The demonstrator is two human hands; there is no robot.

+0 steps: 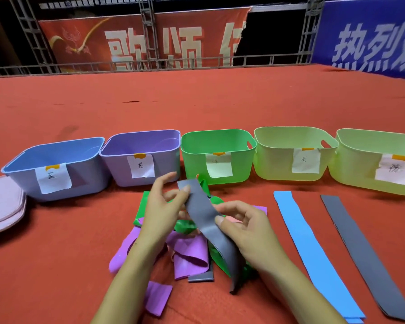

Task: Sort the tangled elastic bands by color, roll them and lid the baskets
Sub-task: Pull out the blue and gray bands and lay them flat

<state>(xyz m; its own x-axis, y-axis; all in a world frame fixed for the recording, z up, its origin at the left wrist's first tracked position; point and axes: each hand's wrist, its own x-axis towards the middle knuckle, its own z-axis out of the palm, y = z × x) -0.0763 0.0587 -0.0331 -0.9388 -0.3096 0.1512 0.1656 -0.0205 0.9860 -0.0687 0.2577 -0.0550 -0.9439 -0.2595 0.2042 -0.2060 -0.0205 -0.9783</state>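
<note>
**me:** Holding a grey band [202,215] up off the tangled pile [185,249] right now. My left hand [160,206] pinches its top end with thumb and fingertips curled in, and my right hand [240,226] pinches it further down, thumb on the face of the strip. The tail hangs down into the pile, near the front edge.

**other:** how's that stuff handle?

**me:** I'd guess light, floppy and stretchy, since it bends and droops between my hands. It probably grips itself a bit, so yanking could drag the green and purple bands along. Best hold looks like flat across the width near one end, then feed it out hand over hand.

**other:** baskets got anything in them yet?

**me:** Five in a row behind the pile, each with a paper label: blue basket [56,160], purple basket [143,146], green basket [218,146], and two pale green ones [295,141] [379,146]. I can't see any bands inside, though the near walls hide the bottoms. No lids on; the lids [2,204] sit stacked at far left. One blue band [313,251] and another grey one [362,253] lie flat on the red cloth [197,101] to my right, not rolled.
</note>
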